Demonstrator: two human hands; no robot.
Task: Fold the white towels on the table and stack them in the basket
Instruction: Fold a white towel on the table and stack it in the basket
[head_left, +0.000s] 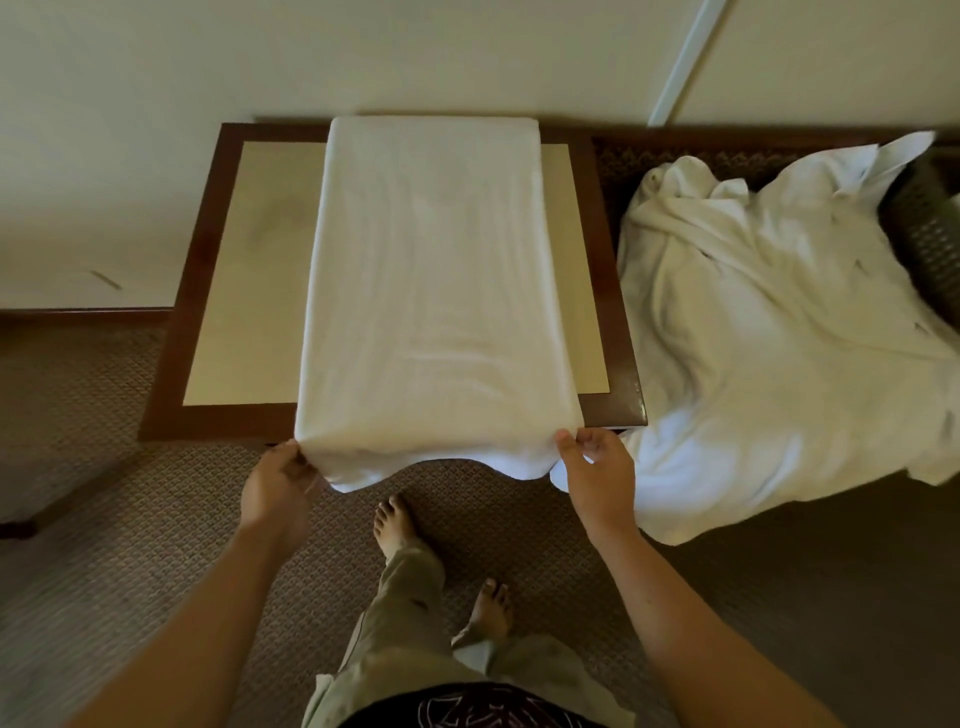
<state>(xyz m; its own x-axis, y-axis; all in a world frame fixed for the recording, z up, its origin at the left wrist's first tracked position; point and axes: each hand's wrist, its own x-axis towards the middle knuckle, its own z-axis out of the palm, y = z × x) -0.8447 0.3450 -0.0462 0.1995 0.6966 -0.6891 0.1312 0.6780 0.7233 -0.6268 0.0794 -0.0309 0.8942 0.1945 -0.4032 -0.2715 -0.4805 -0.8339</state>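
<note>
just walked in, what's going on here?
A person is folding a white towel laid lengthwise across a small table. The left hand and right hand each pinch a near corner where it hangs over the edge. A heap of unfolded towels lies to the right, beside a dark wicker basket.

White towel (436, 291) spread lengthwise on table (218, 322), near edge overhanging. Left hand (278, 486) and right hand (597, 480) pinch its near corners. Crumpled towels (769, 332) right of table.
</note>
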